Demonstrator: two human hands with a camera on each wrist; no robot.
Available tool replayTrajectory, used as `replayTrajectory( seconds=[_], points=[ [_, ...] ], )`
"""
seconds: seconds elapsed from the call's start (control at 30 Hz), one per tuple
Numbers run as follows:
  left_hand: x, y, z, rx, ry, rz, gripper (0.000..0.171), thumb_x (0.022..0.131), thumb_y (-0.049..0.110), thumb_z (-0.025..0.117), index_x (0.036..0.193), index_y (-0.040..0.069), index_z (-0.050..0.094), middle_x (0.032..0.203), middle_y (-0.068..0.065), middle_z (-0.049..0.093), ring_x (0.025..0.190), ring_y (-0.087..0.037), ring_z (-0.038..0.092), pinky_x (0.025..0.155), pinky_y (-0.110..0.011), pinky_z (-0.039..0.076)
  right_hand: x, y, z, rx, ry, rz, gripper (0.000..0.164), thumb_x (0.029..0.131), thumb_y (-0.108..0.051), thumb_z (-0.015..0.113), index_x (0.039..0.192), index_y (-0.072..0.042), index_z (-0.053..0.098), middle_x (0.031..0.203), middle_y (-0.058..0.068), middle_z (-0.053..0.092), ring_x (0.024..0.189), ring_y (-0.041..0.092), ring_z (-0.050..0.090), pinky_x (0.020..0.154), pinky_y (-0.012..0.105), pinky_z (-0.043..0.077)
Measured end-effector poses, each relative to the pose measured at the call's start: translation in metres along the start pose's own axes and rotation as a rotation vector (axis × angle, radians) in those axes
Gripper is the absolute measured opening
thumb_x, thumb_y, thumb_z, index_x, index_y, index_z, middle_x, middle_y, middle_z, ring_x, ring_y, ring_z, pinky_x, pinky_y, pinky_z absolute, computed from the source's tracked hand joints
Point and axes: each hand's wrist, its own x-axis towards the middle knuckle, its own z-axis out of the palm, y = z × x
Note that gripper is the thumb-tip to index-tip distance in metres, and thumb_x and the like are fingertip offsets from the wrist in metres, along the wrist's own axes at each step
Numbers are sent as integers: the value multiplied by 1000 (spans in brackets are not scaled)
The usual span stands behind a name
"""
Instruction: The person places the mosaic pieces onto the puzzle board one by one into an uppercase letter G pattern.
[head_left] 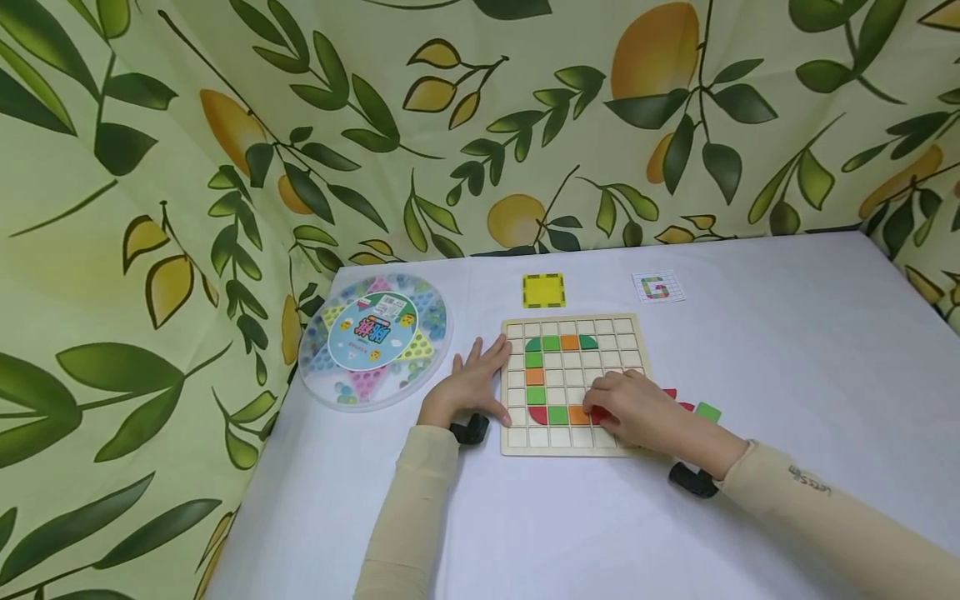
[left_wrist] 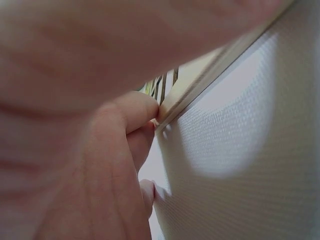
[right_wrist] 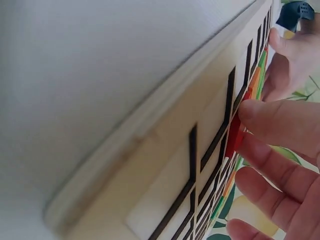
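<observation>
A wooden grid board [head_left: 517, 440] lies flat on the white table. Colored tiles form part of an angular outline on it: a row along the top, a column down the left and a row near the bottom. At the right end of the bottom row, my right hand [head_left: 641, 408] pinches a red tile [right_wrist: 235, 135] between thumb and fingers, against the grid. My left hand [head_left: 470, 385] rests along the board's left edge, fingers spread and thumb near the lower corner. In the left wrist view, fingertips [left_wrist: 150, 107] touch the board's side.
Loose red pieces [head_left: 670, 392] and a green square tile [head_left: 707, 412] lie right of the board, partly behind my right hand. Beyond the board are a yellow square [head_left: 543, 291] and a pattern card [head_left: 658, 287]. A round, clear game case [head_left: 375, 387] sits at the left.
</observation>
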Motion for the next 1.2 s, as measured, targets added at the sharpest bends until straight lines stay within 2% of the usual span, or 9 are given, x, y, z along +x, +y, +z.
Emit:
replayTrajectory(
  seconds=[0.17,0.23,0.4,0.5,0.7,0.9,1.2],
  points=[
    [0,1,1,2,-9,-5,128,50,38,88,149,24,9,154,13,-6,139,-23,-16,107,-55,-9,-9,9,-9,36,41,29,22,73,-10,75,95,-14,70,92,-6,64,87,14,57,76,37,45],
    [0,1,1,0,-12,-8,128,50,38,89,149,25,8,154,14,-6,139,-22,-16,108,-55,-9,-17,17,-17,48,79,79,21,73,-9,75,94,-11,70,92,-4,65,87,16,59,77,38,47],
    [-2,0,-1,2,-10,-3,128,50,37,89,149,24,8,154,13,-6,139,-23,-16,108,-55,-9,-43,39,-36,27,154,269,25,71,-6,77,95,-5,70,93,6,66,85,24,61,73,42,50],
    [-3,-3,-2,4,-10,-5,128,51,37,89,149,24,8,154,13,-6,139,-23,-16,107,-55,-9,-61,47,-44,24,135,371,28,71,-7,76,98,-4,69,95,10,66,87,28,60,72,46,51],
    [-5,-8,-2,-18,0,-3,128,50,36,89,149,24,9,154,13,-5,139,-23,-15,108,-55,-9,-84,53,-45,67,27,533,34,72,-14,77,102,-2,68,97,13,65,92,33,57,75,50,48],
    [-4,-11,1,-37,7,0,128,50,36,89,149,25,9,153,15,-5,139,-21,-15,108,-54,-9,-94,54,-36,75,16,541,38,65,-17,82,97,-1,69,90,9,65,84,27,57,71,45,50],
    [-2,-4,1,-47,-3,16,127,50,36,89,149,26,10,154,15,-4,140,-21,-15,108,-53,-9,-102,50,-29,62,48,531,28,65,-9,80,91,-3,71,86,5,64,81,24,56,69,43,51]
  ],
)
